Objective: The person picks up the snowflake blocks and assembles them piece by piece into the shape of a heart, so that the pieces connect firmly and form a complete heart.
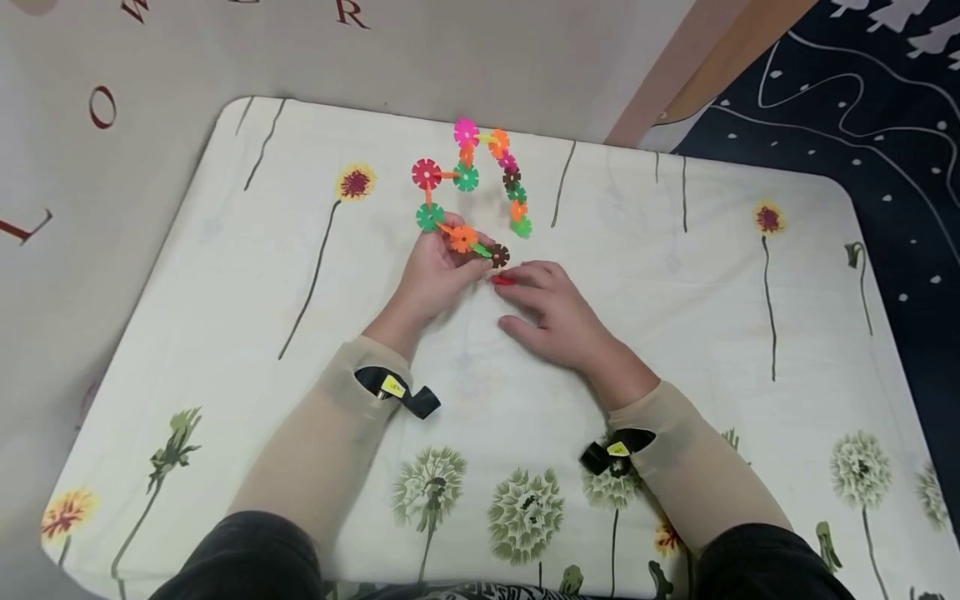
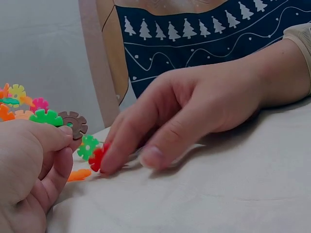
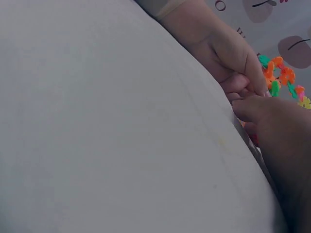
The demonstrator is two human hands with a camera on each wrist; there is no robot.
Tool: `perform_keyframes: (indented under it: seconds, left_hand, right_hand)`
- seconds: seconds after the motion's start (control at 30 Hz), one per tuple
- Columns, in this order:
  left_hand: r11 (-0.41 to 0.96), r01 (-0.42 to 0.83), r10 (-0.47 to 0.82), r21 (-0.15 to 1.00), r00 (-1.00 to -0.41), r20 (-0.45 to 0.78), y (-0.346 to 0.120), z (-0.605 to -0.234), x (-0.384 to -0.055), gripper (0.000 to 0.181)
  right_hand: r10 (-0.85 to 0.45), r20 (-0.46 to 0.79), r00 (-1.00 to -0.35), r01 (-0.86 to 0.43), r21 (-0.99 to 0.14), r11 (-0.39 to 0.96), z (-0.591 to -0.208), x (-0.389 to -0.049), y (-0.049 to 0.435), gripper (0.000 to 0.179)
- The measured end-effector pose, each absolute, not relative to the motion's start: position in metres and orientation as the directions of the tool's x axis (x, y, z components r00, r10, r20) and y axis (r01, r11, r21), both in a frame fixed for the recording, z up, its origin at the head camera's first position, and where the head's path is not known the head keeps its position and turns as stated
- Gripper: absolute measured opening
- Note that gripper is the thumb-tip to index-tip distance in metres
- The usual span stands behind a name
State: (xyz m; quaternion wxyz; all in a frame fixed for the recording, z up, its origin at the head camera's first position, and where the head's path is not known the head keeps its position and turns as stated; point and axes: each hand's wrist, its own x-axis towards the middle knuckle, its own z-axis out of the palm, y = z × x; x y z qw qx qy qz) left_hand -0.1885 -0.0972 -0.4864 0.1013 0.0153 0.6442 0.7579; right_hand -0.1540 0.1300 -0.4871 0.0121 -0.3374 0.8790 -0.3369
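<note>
A chain of colourful notched snowflake discs [image 1: 426, 174] curves over the far middle of the table. My left hand [image 1: 438, 271] holds its near end, pinching by the brown disc [image 2: 73, 125] between thumb and fingers. A green disc [image 2: 46, 117] joins the brown one, with an orange disc [image 1: 463, 239] beside it. My right hand [image 1: 551, 312] lies just to the right, low over the cloth. Its fingertips touch a red disc [image 2: 97, 158], while the thumb stands apart from it. In the right wrist view the fingers largely hide the red disc.
A white cloth with printed flowers [image 1: 525, 517] covers the table [image 1: 637, 250]. The chain's other end, with a light green disc [image 1: 521, 227], reaches down to the right of the left hand. A pale wall [image 1: 420, 58] rises behind the far edge.
</note>
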Motion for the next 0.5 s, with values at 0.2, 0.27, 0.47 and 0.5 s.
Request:
perform_keyframes:
  seconds: [0.2, 0.27, 0.47, 0.5]
  left_hand:
    - [-0.167, -0.113, 0.177, 0.980, -0.981, -0.083, -0.0972, -0.4876, -0.1892, 0.042]
    - [-0.180, -0.117, 0.183, 0.977, -0.980, -0.084, -0.0970, -0.4878, -0.1893, 0.042]
    - [-0.150, -0.158, 0.202, 0.976, -0.971, -0.126, -0.0979, -0.4868, -0.1886, 0.041]
    - [-0.146, -0.164, 0.207, 0.976, -0.969, -0.132, -0.0982, -0.4865, -0.1885, 0.041]
  right_hand:
    - [-0.459, 0.318, -0.829, -0.532, -0.699, 0.478, -0.4896, -0.1536, 0.1284, 0.022]
    - [-0.394, 0.368, -0.842, -0.521, -0.741, 0.424, -0.4914, -0.1533, 0.1275, 0.017]
    - [-0.249, 0.364, -0.897, -0.432, -0.839, 0.331, -0.4919, -0.1515, 0.1255, 0.027]
    - [-0.235, 0.345, -0.909, -0.409, -0.849, 0.335, -0.4913, -0.1513, 0.1252, 0.030]
